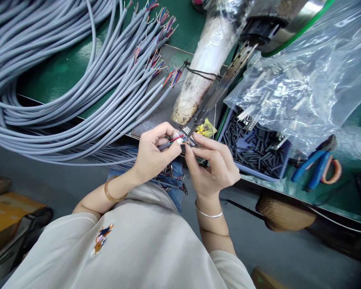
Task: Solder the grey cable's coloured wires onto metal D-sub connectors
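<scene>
My left hand [155, 152] is closed around a grey cable [165, 147] whose thin coloured wires [177, 137] fan out past the fingertips. My right hand [212, 162] pinches at the wire ends from the other side, its thumb and index finger close together. Between both hands sits a small metal connector [185, 130]. A soldering iron [219, 88] slants down from above, its tip reaching the connector and wires. Which wire touches the tip is too small to tell. Beside the iron, a whitish wrapped tube [198, 72] ends just above my left fingers.
Grey cables [87, 136] with stripped ends spread over the left. At right stand a blue tray [284, 162] of short black tubes, a clear bag [319, 88] of metal connectors, and blue-and-orange-handled pliers [317, 168]. Finished-looking connector ends [171, 172] hang over my lap. Cardboard boxes [15, 212] stand at lower left.
</scene>
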